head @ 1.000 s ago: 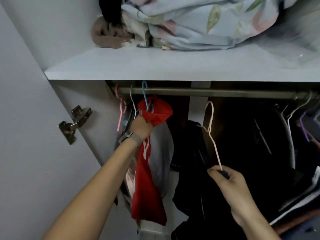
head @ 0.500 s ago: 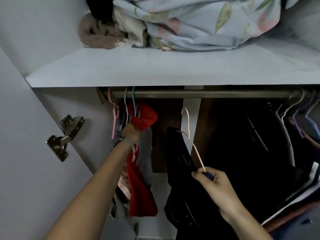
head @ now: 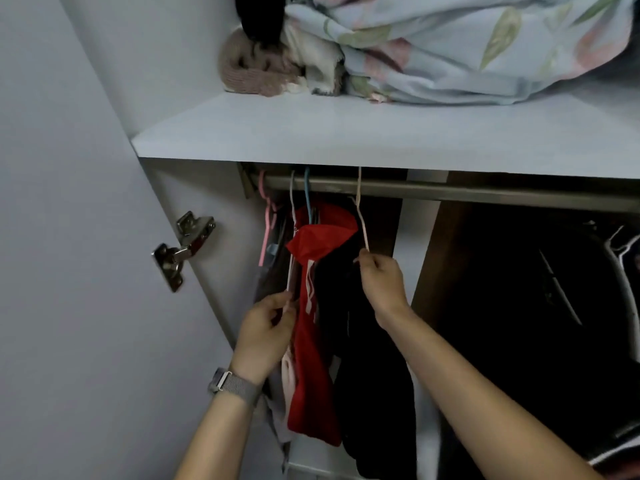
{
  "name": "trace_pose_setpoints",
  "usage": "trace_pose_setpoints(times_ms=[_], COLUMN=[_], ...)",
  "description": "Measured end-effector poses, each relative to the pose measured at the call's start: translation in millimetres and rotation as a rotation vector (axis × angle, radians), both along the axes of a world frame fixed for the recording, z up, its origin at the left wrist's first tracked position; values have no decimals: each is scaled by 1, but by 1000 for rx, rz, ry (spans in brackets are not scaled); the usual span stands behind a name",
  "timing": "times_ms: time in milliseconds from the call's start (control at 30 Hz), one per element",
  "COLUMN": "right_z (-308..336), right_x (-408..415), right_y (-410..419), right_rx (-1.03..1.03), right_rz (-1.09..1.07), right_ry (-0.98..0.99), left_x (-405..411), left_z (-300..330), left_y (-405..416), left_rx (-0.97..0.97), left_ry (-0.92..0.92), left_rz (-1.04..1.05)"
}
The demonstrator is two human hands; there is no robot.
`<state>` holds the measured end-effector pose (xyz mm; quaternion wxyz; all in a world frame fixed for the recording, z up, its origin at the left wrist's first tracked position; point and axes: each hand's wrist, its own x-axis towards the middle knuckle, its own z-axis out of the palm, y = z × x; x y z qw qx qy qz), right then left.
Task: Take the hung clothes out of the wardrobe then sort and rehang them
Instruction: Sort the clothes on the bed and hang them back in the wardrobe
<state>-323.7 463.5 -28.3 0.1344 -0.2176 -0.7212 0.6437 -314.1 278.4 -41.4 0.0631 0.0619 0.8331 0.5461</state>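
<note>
head view: black garment (head: 377, 393) hangs vertically from rail (head: 450, 192).

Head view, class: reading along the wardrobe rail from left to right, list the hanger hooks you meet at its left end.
Pink hanger hook → white hanger hook → blue hanger hook → pale pink hanger hook, whose hanger the right hand pinches.

Shelf (head: 346, 133): floral bedding (head: 467, 46) along rear right; brown knit item (head: 247, 72) at rear left. Door hinge (head: 183, 249) below.
</note>
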Motion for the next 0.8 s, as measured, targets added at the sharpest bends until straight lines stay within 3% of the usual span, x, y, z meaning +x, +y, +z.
trace_pose_setpoints(times_ms=[200,433,533,667,800], right_z=[-36,-49,-44,-39,-35], right_x=[-23,-34,-29,-8,25], right_y=[-16,-19,-6,20,64], right_rx=[342,541,480,249,180], right_rz=[184,316,392,553,577], right_ry=[-101,-187,-199,-314,-390], left_x=[8,18,20,14,8], left_z=[-2,-19,-24,-17,-1], left_y=[-5,12,28,52,91], left_rx=[35,-5,-47,-43,-1], left_ry=[16,25,53,63,135], left_rz=[15,13,-31,-91,-168])
